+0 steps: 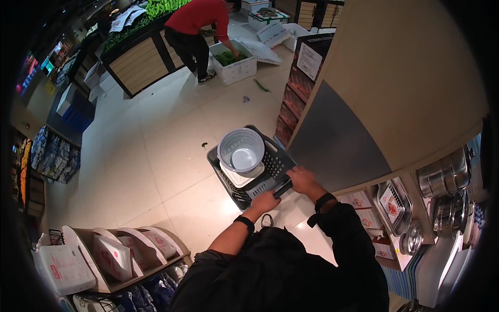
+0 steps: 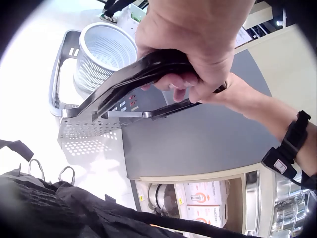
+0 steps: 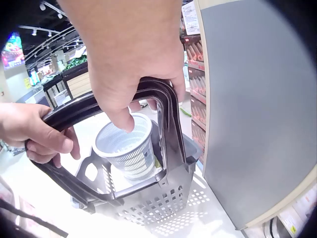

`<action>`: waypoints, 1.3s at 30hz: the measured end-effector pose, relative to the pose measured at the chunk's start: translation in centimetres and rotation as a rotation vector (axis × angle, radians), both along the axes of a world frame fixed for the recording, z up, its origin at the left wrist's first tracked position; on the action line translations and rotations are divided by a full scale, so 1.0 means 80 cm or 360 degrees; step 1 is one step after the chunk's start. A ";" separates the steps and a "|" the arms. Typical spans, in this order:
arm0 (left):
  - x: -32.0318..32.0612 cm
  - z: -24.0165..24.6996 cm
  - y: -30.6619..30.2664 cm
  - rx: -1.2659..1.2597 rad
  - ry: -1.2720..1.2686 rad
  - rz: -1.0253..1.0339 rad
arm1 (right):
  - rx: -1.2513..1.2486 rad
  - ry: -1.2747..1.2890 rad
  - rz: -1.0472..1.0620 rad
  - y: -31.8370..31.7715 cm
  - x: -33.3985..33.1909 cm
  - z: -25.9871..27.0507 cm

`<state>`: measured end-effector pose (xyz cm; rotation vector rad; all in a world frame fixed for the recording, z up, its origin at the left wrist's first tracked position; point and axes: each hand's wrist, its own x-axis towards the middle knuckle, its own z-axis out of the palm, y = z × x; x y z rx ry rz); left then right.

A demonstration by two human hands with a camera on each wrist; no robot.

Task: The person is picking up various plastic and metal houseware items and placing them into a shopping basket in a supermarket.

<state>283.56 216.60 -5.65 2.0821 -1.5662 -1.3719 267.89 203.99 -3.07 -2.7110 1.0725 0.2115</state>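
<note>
A grey shopping basket (image 1: 275, 161) with perforated sides holds a pale round plastic strainer basket (image 1: 241, 151), which stands on a white flat item (image 1: 236, 177). Its black handle (image 2: 143, 69) is raised. My left hand (image 1: 264, 202) grips the handle at one side, fingers curled round it in the right wrist view. My right hand (image 1: 304, 181) grips the handle's other end, near its bend, seen close up in the right wrist view (image 3: 133, 64). The strainer touches neither hand.
A person in a red top (image 1: 200, 21) bends over a white foam box (image 1: 234, 70) of greens. A curved grey and beige partition (image 1: 343, 135) stands close on the right, above shelves of metal pans (image 1: 395, 205). Shelved packages (image 1: 112, 257) stand lower left.
</note>
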 end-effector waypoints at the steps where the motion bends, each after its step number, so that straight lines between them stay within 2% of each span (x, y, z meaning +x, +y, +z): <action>1: 0.006 -0.001 -0.003 0.0006 -0.0009 0.0009 | 0.0006 -0.0009 0.0009 -0.005 0.005 0.000; 3: 0.017 -0.001 -0.008 0.0019 -0.0051 -0.0072 | 0.0057 0.0156 0.0094 -0.013 0.014 -0.002; 6: 0.039 -0.002 -0.009 0.0058 -0.0069 -0.0051 | 0.0032 -0.0038 0.0180 -0.016 0.027 -0.010; 10: 0.064 -0.012 -0.015 0.0017 -0.0059 -0.0021 | 0.0005 -0.0025 0.0189 -0.019 0.051 -0.010; 18: 0.095 -0.010 -0.025 -0.0006 -0.0053 -0.0082 | 0.0056 -0.0111 0.0075 -0.018 0.075 -0.009; 21: 0.105 0.003 -0.030 0.0096 -0.0023 -0.0163 | 0.0064 -0.0023 0.0028 -0.019 0.083 -0.012; 24: 0.113 -0.006 -0.030 -0.0002 -0.0016 -0.0165 | 0.0083 -0.0015 0.0011 -0.019 0.089 -0.012; 30: 0.133 -0.007 -0.039 0.0059 0.0060 -0.0214 | 0.0127 0.0020 -0.0140 -0.019 0.111 -0.003; 39: 0.173 -0.007 -0.056 0.0058 0.0044 -0.0260 | 0.0042 0.0014 -0.0204 -0.024 0.147 -0.002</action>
